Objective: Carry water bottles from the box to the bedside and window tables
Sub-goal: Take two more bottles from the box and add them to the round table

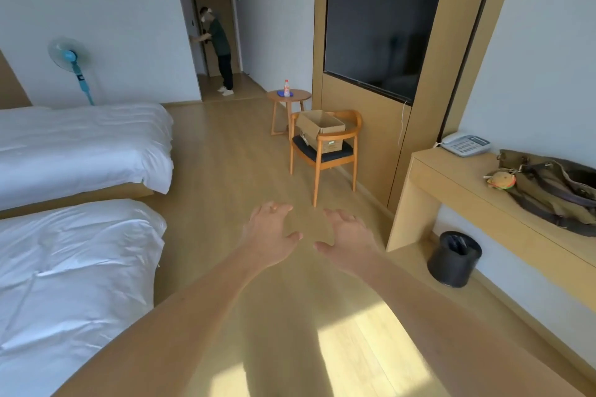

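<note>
An open cardboard box (319,127) sits on the seat of a wooden chair (325,151) ahead and to the right; I cannot see what is inside it. Behind the chair a small round wooden table (301,96) carries one water bottle (286,88) with a red cap. My left hand (269,237) and my right hand (350,240) are stretched out in front of me over the floor, palms down, fingers spread and relaxed. Both hold nothing and are well short of the chair.
Two beds with white sheets (74,145) fill the left side. At the right a wooden desk (458,185) holds a telephone (466,144) and a bag (561,193), above a black bin (454,259). A person (219,48) stands in the far doorway beyond a fan (69,56).
</note>
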`<state>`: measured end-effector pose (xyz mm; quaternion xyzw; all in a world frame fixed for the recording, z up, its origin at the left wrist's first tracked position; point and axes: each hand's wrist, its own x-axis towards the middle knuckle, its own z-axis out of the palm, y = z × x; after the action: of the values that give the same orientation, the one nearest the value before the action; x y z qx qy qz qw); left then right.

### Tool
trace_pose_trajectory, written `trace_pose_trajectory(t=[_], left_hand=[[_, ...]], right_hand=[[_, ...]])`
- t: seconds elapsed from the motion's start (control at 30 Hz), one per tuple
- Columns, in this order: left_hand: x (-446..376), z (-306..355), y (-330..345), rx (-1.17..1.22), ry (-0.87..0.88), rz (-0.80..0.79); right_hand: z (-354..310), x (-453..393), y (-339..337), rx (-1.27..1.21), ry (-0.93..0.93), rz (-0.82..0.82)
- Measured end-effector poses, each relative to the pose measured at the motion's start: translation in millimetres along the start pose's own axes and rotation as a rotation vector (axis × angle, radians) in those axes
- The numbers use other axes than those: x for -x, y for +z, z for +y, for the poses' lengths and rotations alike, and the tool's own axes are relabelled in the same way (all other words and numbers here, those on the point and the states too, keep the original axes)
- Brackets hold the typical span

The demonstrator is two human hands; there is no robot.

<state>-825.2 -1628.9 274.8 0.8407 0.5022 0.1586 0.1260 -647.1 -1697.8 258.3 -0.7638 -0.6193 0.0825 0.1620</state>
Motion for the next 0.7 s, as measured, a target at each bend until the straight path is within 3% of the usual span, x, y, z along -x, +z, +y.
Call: trace_pose_trajectory(t=[0.37,0.7], left_hand=[[-255.4,-90.8,-35.4,0.011,0.044,-0.001],[-471.7,-162.6,13.1,-0.057,0.014,-0.044]], right_hand=[[-34.9,-272.5,6.7,0.012,0.032,-0.017],[-2.3,-504.6,63.0,0.018,0.010,-0.045]])
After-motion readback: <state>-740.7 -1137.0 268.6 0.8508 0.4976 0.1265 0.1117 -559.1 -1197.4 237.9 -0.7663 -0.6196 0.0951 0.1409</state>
